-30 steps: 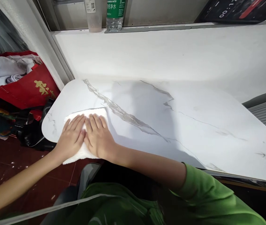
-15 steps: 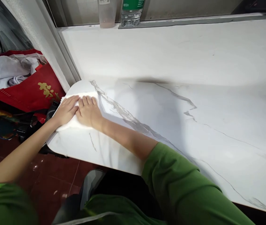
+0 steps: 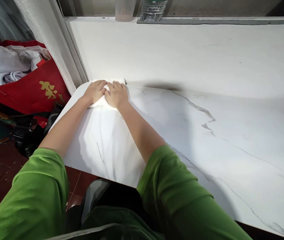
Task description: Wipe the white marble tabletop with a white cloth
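Marble table (image 3: 182,133), white cloth (image 3: 97,103) under both hands (image 3: 106,93)

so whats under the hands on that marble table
A white cloth lies flat on the marble table, pressed down by the left hand and right hand. Only its edges show; its middle is covered.
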Available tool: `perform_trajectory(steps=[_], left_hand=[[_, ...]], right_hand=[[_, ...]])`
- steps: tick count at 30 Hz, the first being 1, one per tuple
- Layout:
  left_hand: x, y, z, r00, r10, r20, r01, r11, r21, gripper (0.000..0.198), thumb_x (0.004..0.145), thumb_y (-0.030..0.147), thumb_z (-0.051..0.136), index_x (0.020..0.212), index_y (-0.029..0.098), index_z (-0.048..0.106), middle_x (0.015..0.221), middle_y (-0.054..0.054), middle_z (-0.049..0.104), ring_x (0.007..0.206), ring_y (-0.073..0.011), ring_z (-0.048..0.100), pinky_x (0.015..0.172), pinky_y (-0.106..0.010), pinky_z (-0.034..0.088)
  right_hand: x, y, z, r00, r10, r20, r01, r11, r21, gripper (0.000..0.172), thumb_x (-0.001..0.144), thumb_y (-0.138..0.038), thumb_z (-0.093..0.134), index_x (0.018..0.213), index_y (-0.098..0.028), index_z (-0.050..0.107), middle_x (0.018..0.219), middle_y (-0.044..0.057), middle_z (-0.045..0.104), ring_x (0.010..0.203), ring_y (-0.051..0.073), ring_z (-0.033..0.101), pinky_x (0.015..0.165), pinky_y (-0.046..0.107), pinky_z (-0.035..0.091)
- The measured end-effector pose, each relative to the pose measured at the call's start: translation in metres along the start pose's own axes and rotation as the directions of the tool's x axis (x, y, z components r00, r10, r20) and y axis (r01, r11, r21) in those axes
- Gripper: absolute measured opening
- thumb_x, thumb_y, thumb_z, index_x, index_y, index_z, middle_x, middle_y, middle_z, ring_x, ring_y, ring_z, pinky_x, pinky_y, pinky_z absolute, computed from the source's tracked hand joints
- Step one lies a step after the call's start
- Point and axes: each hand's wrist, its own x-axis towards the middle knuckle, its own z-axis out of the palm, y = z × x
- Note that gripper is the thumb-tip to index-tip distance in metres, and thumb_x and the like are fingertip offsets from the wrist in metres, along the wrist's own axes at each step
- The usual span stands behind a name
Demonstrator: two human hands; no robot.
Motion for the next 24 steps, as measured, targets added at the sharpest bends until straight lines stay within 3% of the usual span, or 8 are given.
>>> perform_trajectory(steps=[5, 9, 15, 19, 21, 24], left_hand=[[-0.02, 0.015, 0.002, 1.0, -0.002, 0.003, 0.002, 1.0, 0.014, 0.053, 0.093, 0.026, 0.029, 0.144, 0.02, 0.045, 0.154, -0.007, 0.041, 0.143, -0.0232, 0.034, 0.119, -0.043, 0.022], [-0.051, 0.042, -0.001, 0.999, 0.044, 0.031, -0.045, 0.999, 0.023, 0.053, 0.094, 0.027, 0.031, 0.144, 0.02, 0.044, 0.154, -0.008, 0.041, 0.144, -0.0245, 0.033, 0.119, -0.045, 0.022], [-0.134, 0.114, -0.002, 0.999, 0.025, 0.04, -0.027, 0.998, 0.057, 0.054, 0.096, 0.026, 0.029, 0.146, 0.011, 0.041, 0.156, -0.012, 0.038, 0.145, -0.0269, 0.031, 0.121, -0.05, 0.018], [-0.183, 0.151, 0.003, 0.995, 0.098, -0.022, -0.096, 0.993, 0.073, 0.05, 0.097, 0.028, 0.029, 0.144, 0.017, 0.043, 0.154, -0.011, 0.041, 0.145, -0.0274, 0.033, 0.122, -0.056, 0.01], [-0.194, 0.16, 0.004, 0.99, 0.132, -0.042, -0.128, 0.989, 0.072, 0.049, 0.097, 0.028, 0.029, 0.143, 0.018, 0.044, 0.153, -0.011, 0.044, 0.145, -0.027, 0.034, 0.122, -0.056, 0.008], [-0.191, 0.163, 0.004, 0.989, 0.148, -0.024, -0.146, 0.988, 0.057, 0.049, 0.097, 0.026, 0.027, 0.141, 0.015, 0.046, 0.151, -0.013, 0.045, 0.145, -0.0264, 0.034, 0.123, -0.053, 0.01]], right_hand=[[-0.026, -0.005, -0.017, 0.998, 0.011, 0.061, -0.01, 1.0, -0.018, 0.053, 0.097, -0.027, 0.029, 0.145, -0.008, 0.043, 0.152, 0.019, 0.041, 0.142, 0.03, 0.033, 0.116, 0.054, 0.02], [-0.069, -0.01, -0.034, 0.998, -0.002, 0.056, 0.006, 0.998, -0.068, 0.055, 0.097, -0.026, 0.027, 0.146, -0.006, 0.04, 0.151, 0.021, 0.041, 0.142, 0.032, 0.034, 0.115, 0.053, 0.022], [-0.162, -0.013, -0.07, 0.994, -0.073, 0.085, 0.084, 0.988, -0.133, 0.056, 0.097, -0.027, 0.026, 0.146, -0.003, 0.038, 0.151, 0.023, 0.041, 0.14, 0.035, 0.036, 0.114, 0.053, 0.026], [-0.215, -0.014, -0.09, 0.987, -0.129, 0.098, 0.141, 0.982, -0.129, 0.057, 0.096, -0.03, 0.028, 0.143, -0.001, 0.043, 0.148, 0.025, 0.045, 0.139, 0.037, 0.038, 0.113, 0.055, 0.028], [-0.23, -0.014, -0.094, 0.988, -0.122, 0.099, 0.134, 0.984, -0.121, 0.058, 0.095, -0.031, 0.031, 0.141, 0.0, 0.045, 0.148, 0.026, 0.044, 0.139, 0.039, 0.037, 0.114, 0.057, 0.026], [-0.232, -0.012, -0.092, 0.991, -0.086, 0.102, 0.097, 0.99, -0.102, 0.058, 0.094, -0.031, 0.032, 0.142, -0.002, 0.044, 0.15, 0.026, 0.042, 0.141, 0.04, 0.034, 0.114, 0.062, 0.024]])
